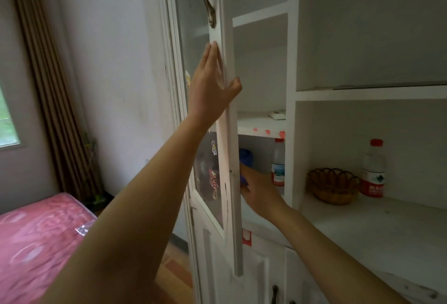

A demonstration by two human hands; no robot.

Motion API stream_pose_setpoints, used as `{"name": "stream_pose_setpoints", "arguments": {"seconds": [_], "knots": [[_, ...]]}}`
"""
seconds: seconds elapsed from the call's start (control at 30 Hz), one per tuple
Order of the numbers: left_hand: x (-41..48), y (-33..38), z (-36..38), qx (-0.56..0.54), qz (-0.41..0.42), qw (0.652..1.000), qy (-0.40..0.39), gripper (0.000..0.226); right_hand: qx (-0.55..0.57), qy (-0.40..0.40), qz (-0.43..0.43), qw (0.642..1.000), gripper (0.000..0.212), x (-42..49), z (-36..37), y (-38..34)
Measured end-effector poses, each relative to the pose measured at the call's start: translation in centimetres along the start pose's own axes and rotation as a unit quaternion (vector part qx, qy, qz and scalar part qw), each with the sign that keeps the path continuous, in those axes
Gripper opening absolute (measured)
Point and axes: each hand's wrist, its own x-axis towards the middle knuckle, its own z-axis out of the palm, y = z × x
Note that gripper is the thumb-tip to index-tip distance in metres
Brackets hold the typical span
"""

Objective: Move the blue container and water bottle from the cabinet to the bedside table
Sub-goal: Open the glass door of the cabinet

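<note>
The door edge hid most of the blue container, and my right hand, reaching in against it, had its fingers out of sight, so I could not tell its grip. My left hand lay spread flat on the white frame, thumb hooked around the edge. A clear bottle with a red cap stood just beside the container on the same shelf. Another bottle and a woven basket sat in the next bay. A pink mattress lay low left.

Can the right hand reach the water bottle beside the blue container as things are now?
Probably yes. The left hand holds the cabinet door open, and the right hand is inside that compartment at the blue container. The water bottle stands just beyond it, unblocked.
</note>
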Motion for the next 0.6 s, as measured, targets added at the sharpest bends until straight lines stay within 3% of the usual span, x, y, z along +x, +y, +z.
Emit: {"name": "stream_pose_setpoints", "arguments": {"seconds": [0.27, 0.6], "knots": [[-0.6, -2.9, -3.3, -0.034, 0.03, 0.999, 0.019, 0.076, 0.143, -0.047, 0.036, 0.988, 0.061, 0.7, 3.1, -1.0], [-2.2, -5.3, -9.6, -0.034, 0.035, 0.997, 0.06, 0.068, 0.117, -0.065, -0.029, 0.991, 0.073, 1.8, 7.6, -4.9]]}}
